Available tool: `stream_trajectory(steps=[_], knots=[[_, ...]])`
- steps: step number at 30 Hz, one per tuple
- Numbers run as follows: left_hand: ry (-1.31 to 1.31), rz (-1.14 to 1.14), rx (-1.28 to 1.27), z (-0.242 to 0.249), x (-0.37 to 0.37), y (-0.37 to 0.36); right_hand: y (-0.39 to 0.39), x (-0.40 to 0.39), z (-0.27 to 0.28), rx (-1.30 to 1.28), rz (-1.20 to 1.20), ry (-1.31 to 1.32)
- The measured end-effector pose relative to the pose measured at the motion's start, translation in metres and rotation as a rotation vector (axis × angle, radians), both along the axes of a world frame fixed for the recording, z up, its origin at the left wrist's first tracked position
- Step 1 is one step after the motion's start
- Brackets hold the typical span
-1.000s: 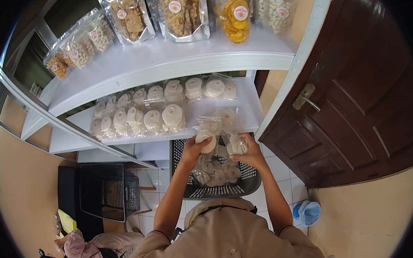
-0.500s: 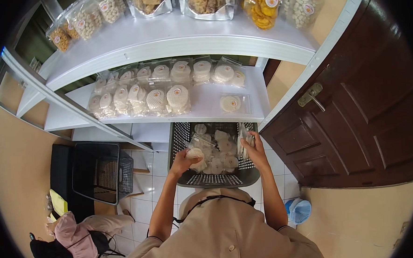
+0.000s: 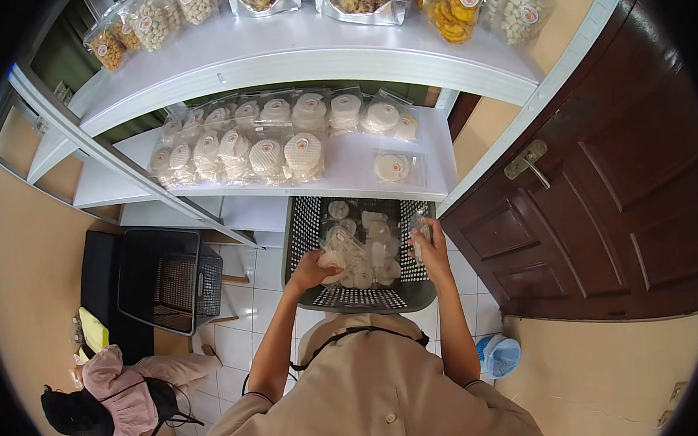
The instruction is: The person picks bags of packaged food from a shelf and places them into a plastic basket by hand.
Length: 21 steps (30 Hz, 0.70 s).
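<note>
A dark grey plastic basket (image 3: 302,248) with perforated walls stands in front of my body, below the shelf edge. Clear packets of round white crackers (image 3: 378,252) lie heaped inside it. At the basket's left side, my left hand (image 3: 306,272) is closed on a packet of white crackers (image 3: 333,261), thumb across its face. My right hand (image 3: 436,254), over the right wall, grips another clear packet (image 3: 420,236), seen nearly edge-on between thumb and fingers.
Rows of cracker packets (image 3: 267,159) fill the left of the middle shelf (image 3: 354,166); a single packet (image 3: 391,167) lies at its right. Bagged snacks (image 3: 449,11) line the upper shelf. A brown door (image 3: 592,189), blue bin (image 3: 500,356), black basket (image 3: 198,277) and seated person (image 3: 114,396) surround me.
The packet in my right hand has turned and sits lower against the fingers. My left hand keeps its packet at nearly the same spot. The whole view has shifted slightly.
</note>
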State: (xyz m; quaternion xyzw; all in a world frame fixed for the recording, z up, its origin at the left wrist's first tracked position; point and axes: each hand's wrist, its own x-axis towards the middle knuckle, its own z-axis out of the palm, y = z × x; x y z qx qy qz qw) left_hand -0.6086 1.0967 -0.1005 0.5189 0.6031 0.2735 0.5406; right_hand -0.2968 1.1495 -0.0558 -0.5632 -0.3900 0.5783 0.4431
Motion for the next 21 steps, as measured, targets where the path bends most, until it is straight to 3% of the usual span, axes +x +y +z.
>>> stream_trajectory(steps=[5, 7, 8, 12, 14, 15, 17, 18, 19, 20, 21], knots=[[-0.066, -0.012, -0.033, 0.014, 0.002, 0.001, -0.006, 0.005, -0.022, 0.024, 0.028, -0.184], [-0.071, -0.023, -0.049, 0.019, 0.004, 0.003, -0.002, 0.011, -0.058, 0.268, 0.271, -0.459], [-0.101, -0.036, -0.039, 0.022, 0.005, 0.004, -0.007, 0.013, -0.038, 0.148, 0.413, -0.661], [-0.293, -0.115, -0.055, 0.053, 0.011, -0.001, -0.011, 0.002, -0.027, 0.232, 0.402, -0.662], [-0.371, -0.164, -0.035, 0.071, 0.018, -0.005, -0.017, -0.012, 0.001, -0.284, 0.259, 0.092], [-0.453, -0.212, -0.017, 0.075, 0.02, -0.007, -0.016, -0.013, -0.005, -0.278, 0.258, 0.094], [-0.417, -0.247, -0.017, 0.07, 0.02, -0.005, -0.018, -0.017, -0.031, -0.259, 0.423, 0.455], [-0.167, -0.314, 0.025, 0.075, 0.017, -0.002, -0.016, -0.019, -0.047, -0.248, 0.426, 0.456], [0.085, -0.376, 0.065, 0.079, 0.014, 0.001, -0.016, -0.02, -0.069, -0.161, 0.36, 0.19], [0.222, -0.211, 0.055, 0.079, 0.01, -0.007, -0.017, -0.025, -0.068, -0.075, 0.285, -0.074], [0.222, -0.213, 0.063, 0.076, 0.011, -0.008, -0.014, -0.026, -0.066, 0.011, 0.204, -0.339]])
